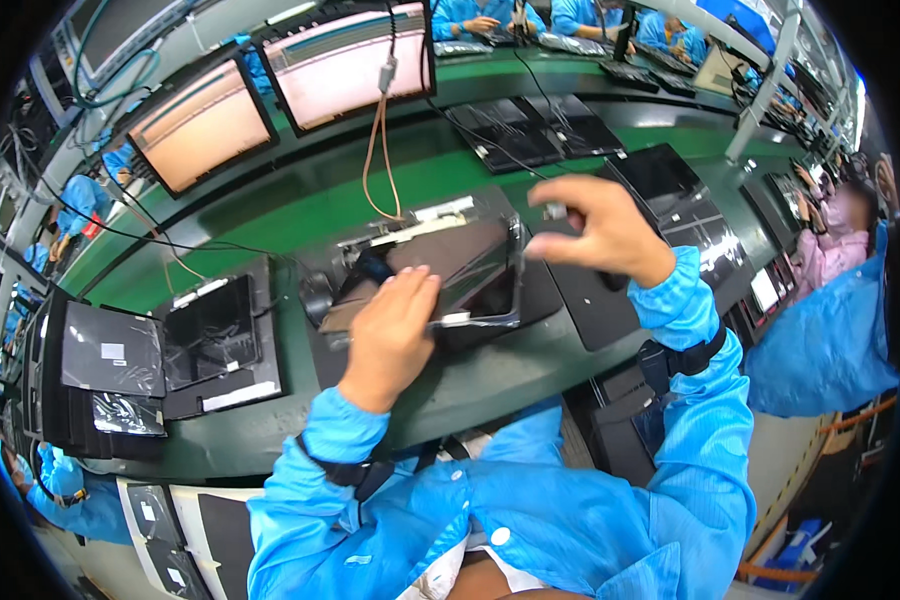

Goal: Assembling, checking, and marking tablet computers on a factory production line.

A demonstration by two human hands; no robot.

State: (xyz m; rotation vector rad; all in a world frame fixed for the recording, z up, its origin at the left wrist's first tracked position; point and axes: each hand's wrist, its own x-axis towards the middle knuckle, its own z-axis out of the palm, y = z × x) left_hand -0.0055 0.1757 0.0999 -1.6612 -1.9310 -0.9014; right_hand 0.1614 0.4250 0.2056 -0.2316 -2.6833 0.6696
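A dark, glossy display panel [470, 262] in clear film lies on a dark mat at the middle of the bench. My left hand [395, 335] rests flat on its near left part, fingers stretched out together. My right hand [605, 230] is raised beyond the panel's right edge, apart from it, with thumb and forefinger spread in a C shape. Its other fingers are partly hidden, and I see nothing certain held in them. A pale strip [415, 232] runs along the panel's far edge. Just left of the panel sits a black computer mouse [317, 292].
Another panel [210, 330] and a stack of film-wrapped panels [110, 350] occupy the left. More dark panels [660, 180] lie at the right. Two lit monitors [355, 65] stand behind, and a looped cable [375, 165] hangs down. A co-worker in pink [840, 235] is at the far right.
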